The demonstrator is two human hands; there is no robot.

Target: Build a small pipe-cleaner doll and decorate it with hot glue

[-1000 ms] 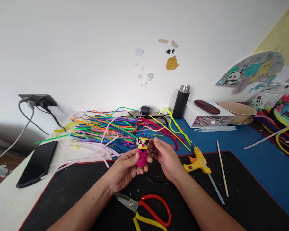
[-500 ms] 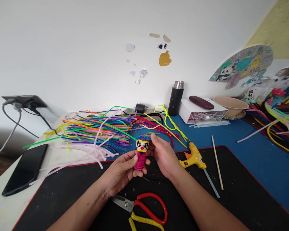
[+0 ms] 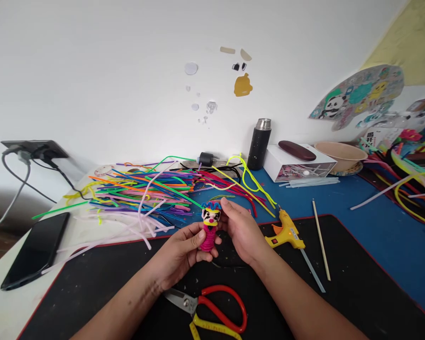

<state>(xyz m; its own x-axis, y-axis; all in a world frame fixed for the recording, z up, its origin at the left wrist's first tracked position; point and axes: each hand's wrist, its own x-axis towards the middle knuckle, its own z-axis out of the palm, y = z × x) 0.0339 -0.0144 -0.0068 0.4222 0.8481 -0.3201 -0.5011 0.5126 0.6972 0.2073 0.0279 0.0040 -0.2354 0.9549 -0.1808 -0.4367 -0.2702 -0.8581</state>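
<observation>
Beside bowl [image 3: 341, 152], white box [image 3: 273, 164] holds sticks [image 3: 294, 171]; left fingers [image 3: 197, 239] grip figurine [image 3: 208, 240], right fingers [image 3: 229, 208] unclear.

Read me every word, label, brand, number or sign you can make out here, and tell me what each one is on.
None reads clearly enough to quote.
White card at the right: large dark characters, too blurred to be sure of.
Yellow glue gun: pale label, print too small.
Scissors: marks on the yellow handle, too faint.
Round sticker by the wall: reddish marks, too blurred.
</observation>
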